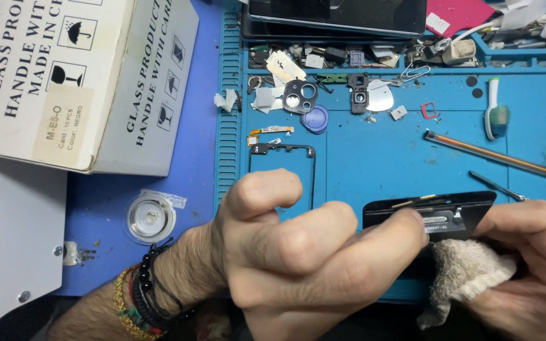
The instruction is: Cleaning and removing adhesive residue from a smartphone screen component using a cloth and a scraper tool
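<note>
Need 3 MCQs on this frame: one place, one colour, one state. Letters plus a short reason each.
1. Where does the white cardboard box lie?
A. upper left, beside the blue mat
B. lower right, on the mat
C. under the right hand

2. What colour is the cloth in the right hand?
A. red
B. beige
C. black

3. What is the state of the black phone panel?
A. lying alone on the mat
D. not used
B. held between both hands
C. inside the box

Answers:
1 A: the box sits at the upper left, off the mat's ridged edge.
2 B: the wad under the right hand's fingers is beige.
3 B: the left hand presses a fingertip on the panel while the right hand backs it with the cloth.
</note>
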